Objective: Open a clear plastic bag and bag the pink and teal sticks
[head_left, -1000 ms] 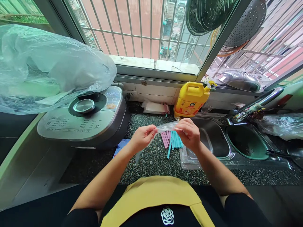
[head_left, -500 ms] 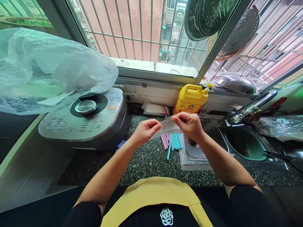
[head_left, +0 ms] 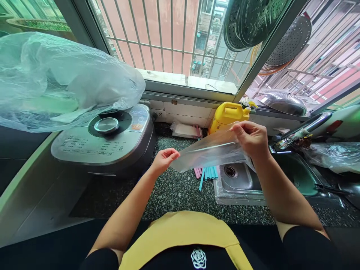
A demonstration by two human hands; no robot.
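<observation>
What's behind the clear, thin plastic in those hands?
Pink strips, turquoise strips and a metal sink show below the clear plastic, a yellow handled jug above. The strips' far ends and jug's bottom are covered.

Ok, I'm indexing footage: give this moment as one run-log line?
left grip: pinches clear plastic film; right grip: pinches film's other end; countertop beside sink: pink strips, teal strips

Rice cooker (head_left: 87, 150) stands left on a speckled dark counter (head_left: 165, 200), a big plastic-wrapped bundle (head_left: 73, 78) partly hiding its top, with yellow jug (head_left: 227, 112) near the wall below a barred window (head_left: 159, 33), metal sink (head_left: 243, 178) at right, green basin (head_left: 305, 178) beneath the tap (head_left: 309, 125), perforated metal disc (head_left: 292, 41) higher up
</observation>
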